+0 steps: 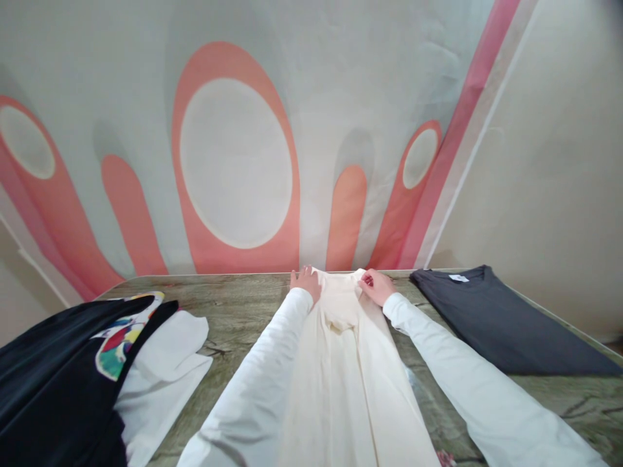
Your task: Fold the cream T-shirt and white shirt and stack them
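Observation:
A pair of cream trousers lies lengthwise on the table, its waist at the far edge and its legs running toward me. My left hand rests on the far left corner of the waist, fingers stretched out and apart. At the opposite corner, my right hand is closed, thumb and fingers pinching the edge of the cloth. Some creases and a small bunched fold show in the middle of the trousers, below the waist. The near ends of the legs run out of view.
To the right lies a folded dark grey T-shirt with a white label. On the left are a black garment with a colourful print and a white garment. The wood-patterned table meets a printed backdrop behind.

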Action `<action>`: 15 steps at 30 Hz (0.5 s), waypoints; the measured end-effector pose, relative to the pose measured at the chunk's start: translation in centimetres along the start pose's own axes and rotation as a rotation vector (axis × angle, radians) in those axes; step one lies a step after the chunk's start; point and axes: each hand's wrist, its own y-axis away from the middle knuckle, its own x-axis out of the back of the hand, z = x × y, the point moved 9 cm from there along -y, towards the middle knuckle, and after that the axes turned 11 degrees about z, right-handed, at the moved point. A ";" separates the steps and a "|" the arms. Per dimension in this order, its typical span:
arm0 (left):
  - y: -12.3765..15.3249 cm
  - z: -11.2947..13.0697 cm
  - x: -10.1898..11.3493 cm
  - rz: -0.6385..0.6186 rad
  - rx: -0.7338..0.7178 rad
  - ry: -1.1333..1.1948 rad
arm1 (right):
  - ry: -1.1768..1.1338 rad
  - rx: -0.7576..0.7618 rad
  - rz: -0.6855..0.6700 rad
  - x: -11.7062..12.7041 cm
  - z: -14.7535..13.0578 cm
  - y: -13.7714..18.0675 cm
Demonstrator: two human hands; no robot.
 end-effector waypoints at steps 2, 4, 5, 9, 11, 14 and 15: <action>0.2 3.2 0.1 -0.048 -0.119 0.030 | 0.001 -0.019 0.040 0.7 1.4 -0.8; 1.1 7.0 -0.3 -0.097 -0.254 0.076 | 0.009 -0.042 0.072 1.3 3.2 -1.4; 1.8 8.8 -0.5 -0.113 -0.315 0.099 | 0.010 -0.048 0.079 1.5 4.1 -1.5; 4.2 12.8 -1.3 -0.097 -0.395 0.147 | -0.020 -0.017 0.053 1.4 6.5 -1.6; 4.9 13.1 -1.5 -0.076 -0.397 0.155 | -0.047 0.018 0.023 1.0 6.8 -1.5; 5.1 12.8 -1.6 -0.076 -0.398 0.154 | -0.081 0.065 -0.024 0.2 6.7 -1.6; 5.1 12.7 -1.6 -0.078 -0.400 0.153 | -0.089 0.077 -0.038 -0.1 6.5 -1.6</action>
